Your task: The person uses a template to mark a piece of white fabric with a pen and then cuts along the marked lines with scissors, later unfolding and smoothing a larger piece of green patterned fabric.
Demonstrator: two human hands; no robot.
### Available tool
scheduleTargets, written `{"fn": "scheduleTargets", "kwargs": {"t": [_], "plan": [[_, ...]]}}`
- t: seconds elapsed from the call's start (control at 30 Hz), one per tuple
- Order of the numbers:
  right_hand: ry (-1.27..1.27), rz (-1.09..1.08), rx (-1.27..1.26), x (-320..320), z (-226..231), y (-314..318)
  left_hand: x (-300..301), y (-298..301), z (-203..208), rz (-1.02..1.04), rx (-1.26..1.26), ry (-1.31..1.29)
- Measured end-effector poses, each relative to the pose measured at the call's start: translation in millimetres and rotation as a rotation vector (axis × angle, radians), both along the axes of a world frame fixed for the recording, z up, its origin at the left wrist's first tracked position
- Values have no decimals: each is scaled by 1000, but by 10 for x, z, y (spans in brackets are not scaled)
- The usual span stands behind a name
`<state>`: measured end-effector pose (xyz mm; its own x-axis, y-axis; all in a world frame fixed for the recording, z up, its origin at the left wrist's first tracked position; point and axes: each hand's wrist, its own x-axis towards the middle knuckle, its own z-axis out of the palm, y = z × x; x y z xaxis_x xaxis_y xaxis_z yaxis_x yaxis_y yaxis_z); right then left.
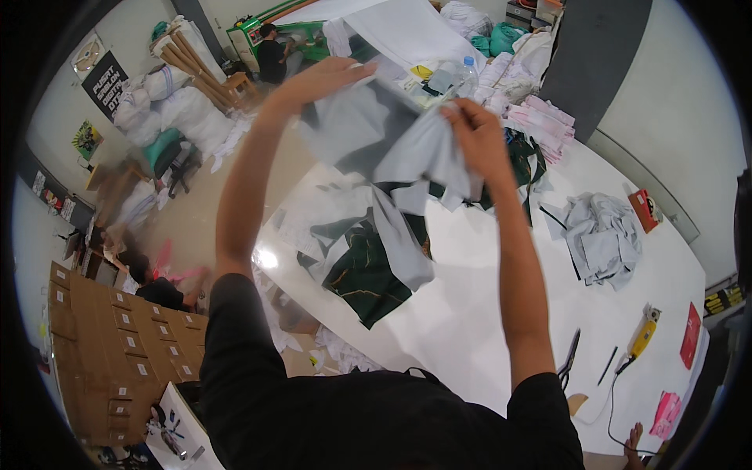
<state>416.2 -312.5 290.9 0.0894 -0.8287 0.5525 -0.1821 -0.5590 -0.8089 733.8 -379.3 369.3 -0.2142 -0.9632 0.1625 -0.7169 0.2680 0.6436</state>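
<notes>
Above the white table, both my arms are raised with light grey fabric stretched between my hands. My left hand grips its upper left edge, the fingers pointing right. At the upper right corner, my right hand pinches the cloth, which hangs in loose folds and is partly blurred. Below it lies a pile of cut pieces, with dark green patterned fabric and grey strips overlapping. More dark green cloth lies behind my right wrist.
On the white table at right are a crumpled grey fabric heap, black scissors, a corded yellow power tool and a pink bundle. A water bottle stands behind. Cardboard boxes are stacked left, near a seated person.
</notes>
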Motion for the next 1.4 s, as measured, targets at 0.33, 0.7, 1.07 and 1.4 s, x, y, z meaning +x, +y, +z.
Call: {"fn": "scheduleTargets", "kwargs": {"t": [0.33,0.7,1.07,1.4], "plan": [[296,-355,-63,-1826,861,59,165,336,232,-250,61,-291],[464,-369,44,-2337,1261,386,-33,239,443,-185,4,-272],[-338,-277,51,-3396,1220,-42,-595,375,140,-210,366,646],[866,-455,445,-3454,-823,-732,-933,-300,-3175,-403,417,-8]]}}
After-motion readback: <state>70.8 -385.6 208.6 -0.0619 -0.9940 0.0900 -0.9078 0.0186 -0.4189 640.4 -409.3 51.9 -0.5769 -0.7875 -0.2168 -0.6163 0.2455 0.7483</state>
